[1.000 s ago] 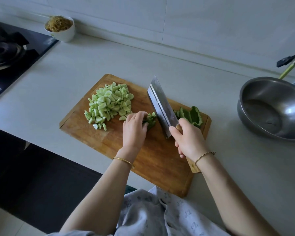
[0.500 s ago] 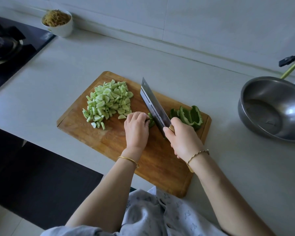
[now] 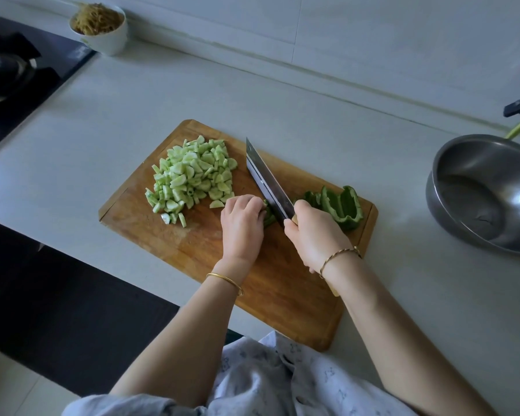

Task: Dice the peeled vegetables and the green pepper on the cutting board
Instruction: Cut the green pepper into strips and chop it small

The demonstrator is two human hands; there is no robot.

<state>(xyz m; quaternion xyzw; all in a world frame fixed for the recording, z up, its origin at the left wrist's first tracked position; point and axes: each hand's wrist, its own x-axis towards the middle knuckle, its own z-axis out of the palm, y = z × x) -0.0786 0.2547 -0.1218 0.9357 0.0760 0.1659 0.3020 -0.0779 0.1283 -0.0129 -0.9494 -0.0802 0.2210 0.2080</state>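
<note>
Two heaps share the cutting board (image 3: 282,295): diced vegetables (image 3: 192,181) far-left, uncut green pepper (image 3: 342,208) at its right edge. Between them the cleaver (image 3: 267,181), handle clamped in the right hand (image 3: 312,238), stands against the left hand (image 3: 242,226), whose curled fingers pin a pepper strip (image 3: 269,218). Keep fingertips tucked, knuckles guiding the blade, cuts even.

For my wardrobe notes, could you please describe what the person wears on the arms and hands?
Both forearms are bare. A plain gold bangle circles the left wrist, a twisted gold bracelet the right. The left hand and right hand are ungloved.
</note>
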